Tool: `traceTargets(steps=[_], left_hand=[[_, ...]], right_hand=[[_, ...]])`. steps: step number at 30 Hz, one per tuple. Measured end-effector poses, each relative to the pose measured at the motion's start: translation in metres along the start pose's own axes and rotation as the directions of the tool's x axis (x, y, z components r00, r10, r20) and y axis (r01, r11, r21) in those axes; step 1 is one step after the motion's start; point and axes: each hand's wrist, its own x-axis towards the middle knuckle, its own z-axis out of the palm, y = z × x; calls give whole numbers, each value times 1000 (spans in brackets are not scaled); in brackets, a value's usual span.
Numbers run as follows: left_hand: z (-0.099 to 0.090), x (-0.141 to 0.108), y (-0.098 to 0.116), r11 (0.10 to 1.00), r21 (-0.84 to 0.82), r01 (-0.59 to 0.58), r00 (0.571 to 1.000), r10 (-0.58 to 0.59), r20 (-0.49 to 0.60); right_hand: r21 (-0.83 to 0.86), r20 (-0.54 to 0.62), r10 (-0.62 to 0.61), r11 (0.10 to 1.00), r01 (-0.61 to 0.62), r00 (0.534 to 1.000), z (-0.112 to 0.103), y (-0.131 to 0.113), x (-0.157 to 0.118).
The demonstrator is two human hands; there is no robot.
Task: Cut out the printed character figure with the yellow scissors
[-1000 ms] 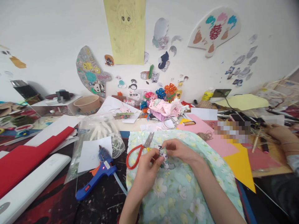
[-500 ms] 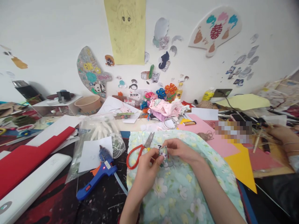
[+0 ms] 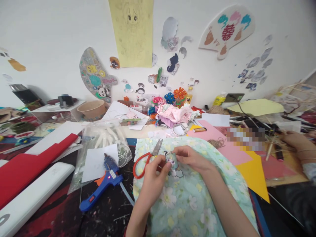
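Observation:
A small cartoon figure cutout point(image 3: 172, 161), pale green with large eyes, is pinched at both sides above a mint cloth with white flowers point(image 3: 195, 200). My left hand point(image 3: 156, 174) grips its left edge between thumb and fingers. At its upper right edge, my right hand point(image 3: 191, 158) has its fingers closed on it. The figure's pale lower part shows beneath the fingers; I cannot tell whether it touches the cloth. Just left of my left hand lie scissors with red handles point(image 3: 141, 167), their blades pointing away from me.
A blue glue gun point(image 3: 105, 182) with a lit red light lies on white paper at left. Beyond are a clear plastic bag point(image 3: 98, 131) and a long white box point(image 3: 37, 197). Yellow card point(image 3: 254, 177) lies at right, where another person's hand point(image 3: 297, 144) is visible.
More of the cutout's face shows between my fingers, and it looks turned more toward me. My right fingers have shifted slightly right. The scissors stay on the cloth.

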Motion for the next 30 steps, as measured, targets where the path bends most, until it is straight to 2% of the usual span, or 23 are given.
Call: traceTargets(steps=[9,20,30], left_hand=[[2,0,1,999,-33,5,999,-6,-35],[-1,2,-10,994,-104,39,984,-57,-171],[1,2,-4,999,37,21,985,-14,-172]], right_hand=[[10,-72,-25,1000,26,997,2,-2,1],[38,-153,-81,995,87,985,5,-5,3],[25,-144,38,999,-35,989,11,-6,2]])
